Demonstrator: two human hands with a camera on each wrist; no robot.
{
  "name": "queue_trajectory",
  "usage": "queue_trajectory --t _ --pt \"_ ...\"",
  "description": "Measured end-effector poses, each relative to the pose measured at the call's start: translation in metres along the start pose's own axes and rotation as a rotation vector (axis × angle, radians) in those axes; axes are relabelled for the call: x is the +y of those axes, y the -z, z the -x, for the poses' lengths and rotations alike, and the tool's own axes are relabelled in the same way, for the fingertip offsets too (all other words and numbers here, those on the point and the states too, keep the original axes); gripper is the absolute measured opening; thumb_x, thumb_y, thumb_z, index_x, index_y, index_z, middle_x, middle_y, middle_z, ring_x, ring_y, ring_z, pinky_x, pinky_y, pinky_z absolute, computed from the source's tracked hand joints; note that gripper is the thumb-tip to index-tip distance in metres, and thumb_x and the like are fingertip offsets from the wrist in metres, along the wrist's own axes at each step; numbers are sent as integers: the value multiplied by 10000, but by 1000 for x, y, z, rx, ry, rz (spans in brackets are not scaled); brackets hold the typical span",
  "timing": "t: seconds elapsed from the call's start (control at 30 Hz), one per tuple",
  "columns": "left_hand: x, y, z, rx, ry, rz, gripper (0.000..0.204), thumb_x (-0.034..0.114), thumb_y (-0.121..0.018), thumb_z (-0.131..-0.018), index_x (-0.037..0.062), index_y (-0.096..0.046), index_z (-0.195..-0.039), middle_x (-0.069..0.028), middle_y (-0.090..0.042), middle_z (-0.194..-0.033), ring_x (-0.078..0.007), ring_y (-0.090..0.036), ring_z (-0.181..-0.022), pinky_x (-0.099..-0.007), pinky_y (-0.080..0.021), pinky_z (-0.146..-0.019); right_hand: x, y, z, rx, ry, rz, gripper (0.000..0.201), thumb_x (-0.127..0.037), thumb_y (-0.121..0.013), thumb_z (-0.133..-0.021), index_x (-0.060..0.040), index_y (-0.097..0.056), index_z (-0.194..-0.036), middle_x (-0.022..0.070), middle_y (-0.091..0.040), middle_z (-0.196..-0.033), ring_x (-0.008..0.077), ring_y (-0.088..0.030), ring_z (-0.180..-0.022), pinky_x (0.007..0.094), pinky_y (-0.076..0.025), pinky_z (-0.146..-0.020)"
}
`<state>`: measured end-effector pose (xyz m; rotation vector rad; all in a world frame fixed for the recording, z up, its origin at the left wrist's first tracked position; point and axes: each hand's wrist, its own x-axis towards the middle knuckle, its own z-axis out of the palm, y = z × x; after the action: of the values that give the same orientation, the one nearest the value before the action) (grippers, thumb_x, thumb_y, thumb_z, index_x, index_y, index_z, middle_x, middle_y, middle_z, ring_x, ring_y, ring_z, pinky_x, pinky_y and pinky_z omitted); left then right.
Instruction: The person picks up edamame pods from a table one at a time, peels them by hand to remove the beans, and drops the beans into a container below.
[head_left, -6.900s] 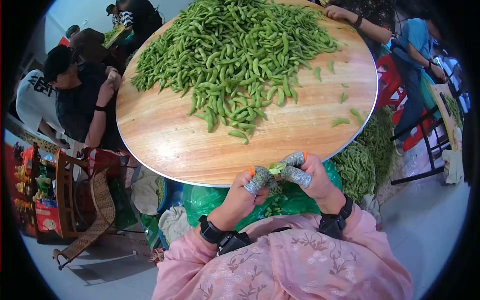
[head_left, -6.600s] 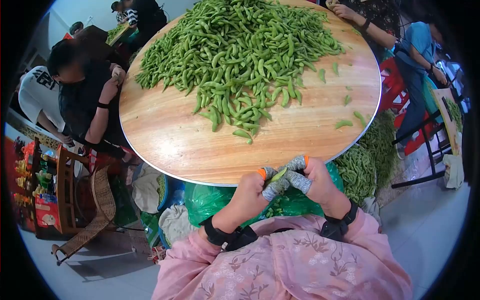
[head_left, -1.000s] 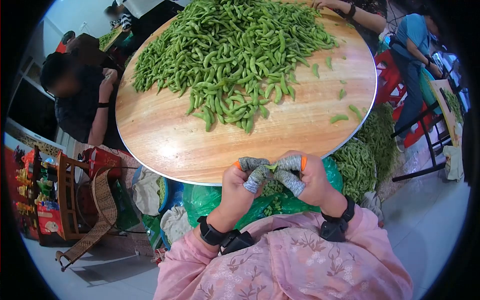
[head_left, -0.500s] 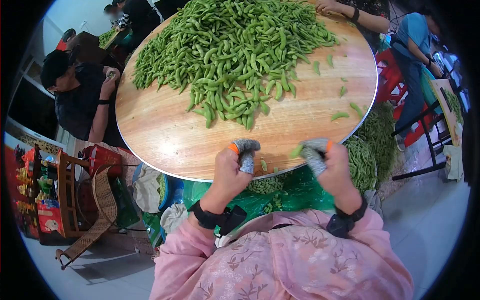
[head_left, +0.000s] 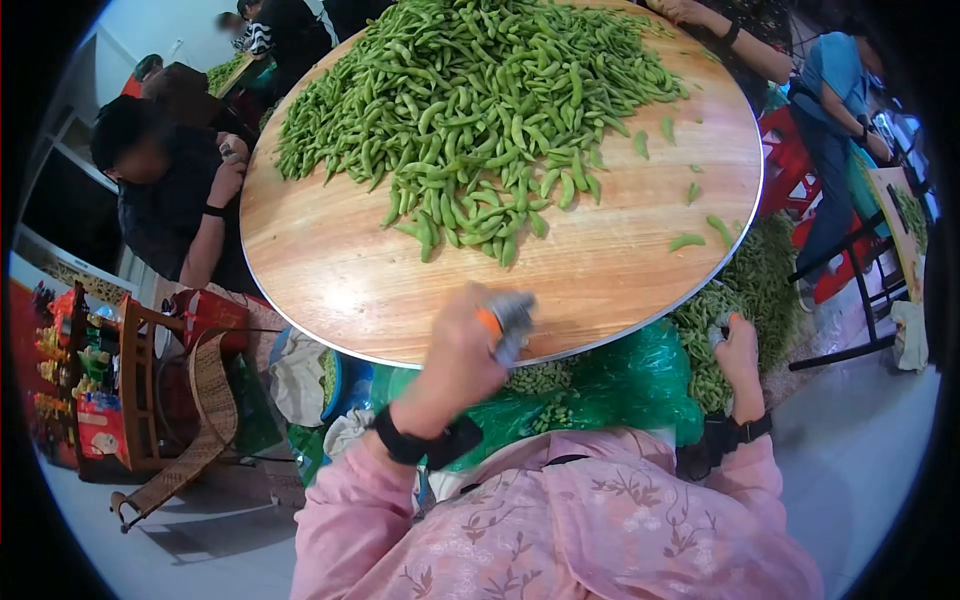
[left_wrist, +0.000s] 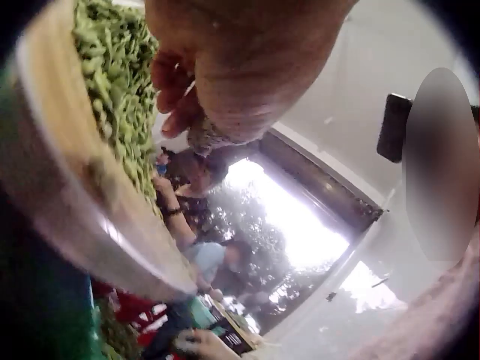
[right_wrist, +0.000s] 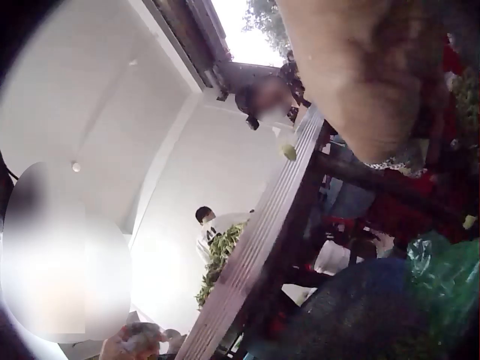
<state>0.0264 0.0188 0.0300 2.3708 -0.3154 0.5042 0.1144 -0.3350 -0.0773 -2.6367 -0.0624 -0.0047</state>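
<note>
My left hand [head_left: 465,340], blurred, is over the near edge of the round wooden table [head_left: 330,270]. Grey finger covers with an orange band are on its thumb and forefinger, and nothing shows between them. In the left wrist view, the other fingers [left_wrist: 174,94] hang loosely curled. Down to the right of the table, my right hand [head_left: 737,355] reaches to a heap of green bean pods [head_left: 755,275], a grey cover on its fingertip. Whether it holds a pod I cannot tell. Shelled beans [head_left: 540,378] lie on green plastic [head_left: 640,375] below the table edge.
A large mound of bean pods [head_left: 480,110] covers the table's far half, with a few loose pods [head_left: 687,242] at the right. People sit around; one person's arm [head_left: 750,50] reaches in at the far right. A wooden shelf [head_left: 130,390] stands at the left.
My hands, together on a pod a second ago, have parted. The right went from above the table edge, where it held a pod, down to the heap; that pod has left it.
</note>
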Motion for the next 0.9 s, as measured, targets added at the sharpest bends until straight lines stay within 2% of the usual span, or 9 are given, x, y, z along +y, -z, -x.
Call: queue_trajectory --t 0.07,0.17,0.23,0.37,0.5,0.63,0.67,0.73,0.9 --pt "-22 9 -21 115 95 -221 212 91 -616 -711 22 -590 -910 -165 -585 -802 -312 -576 -727 -362 -458 -662 10 -5 0 17 28 -119 203 12 -542 -688 43 -572 -887 151 -597 -702 221 -575 -640 294 -435 -600" --pt "-44 18 -45 29 194 -383 248 112 -628 -711 -2 -580 -926 -201 -579 -836 -344 -563 -774 -386 -448 -681 -6 8 3 -19 51 -265 199 15 -544 -691 45 -573 -886 123 -600 -694 179 -568 -638 276 -436 -600" --pt "-60 15 -52 -170 251 -445 262 124 -628 -714 -10 -576 -933 -212 -572 -831 -356 -556 -767 -393 -444 -677 -34 26 9 -71 48 -293 195 15 -546 -693 45 -575 -883 108 -601 -692 156 -563 -640 268 -435 -597" --pt "-67 9 -54 -189 212 -440 269 129 -634 -709 -14 -577 -930 -216 -568 -815 -361 -553 -760 -395 -441 -677 -96 51 21 -274 192 -540 183 -9 -575 -713 41 -586 -889 86 -610 -754 119 -551 -675 249 -437 -613" --pt "-45 10 -36 -69 203 -385 247 126 -636 -712 -9 -589 -913 -183 -576 -778 -314 -558 -713 -361 -447 -645 -141 39 26 -390 426 -744 169 -44 -578 -761 33 -589 -911 66 -616 -804 112 -555 -719 240 -443 -657" --pt "-11 13 -17 20 383 -17 234 94 -661 -695 3 -603 -902 -108 -594 -748 -194 -551 -641 -280 -447 -600 -183 19 24 -510 366 -919 166 -57 -566 -784 34 -587 -922 44 -613 -810 115 -559 -751 231 -439 -696" --pt "-4 11 -11 19 385 -17 234 94 -661 -695 3 -603 -902 -108 -594 -748 -194 -551 -641 -280 -447 -600 -194 18 23 -577 262 -1010 158 -74 -560 -796 26 -591 -914 26 -604 -793 98 -545 -716 217 -432 -666" --pt "8 6 -2 86 242 39 237 69 -678 -675 10 -609 -894 -77 -599 -739 -150 -540 -632 -250 -442 -591 -202 15 22 -639 155 -1098 153 -91 -554 -808 19 -596 -906 8 -596 -775 81 -530 -681 204 -424 -636" --pt "19 -2 7 139 48 37 269 10 -693 -630 14 -606 -884 -93 -568 -774 -219 -562 -666 -286 -460 -599 -204 13 25 -745 99 -1368 139 -151 -535 -834 -34 -607 -858 -40 -559 -709 24 -412 -550 170 -337 -502"
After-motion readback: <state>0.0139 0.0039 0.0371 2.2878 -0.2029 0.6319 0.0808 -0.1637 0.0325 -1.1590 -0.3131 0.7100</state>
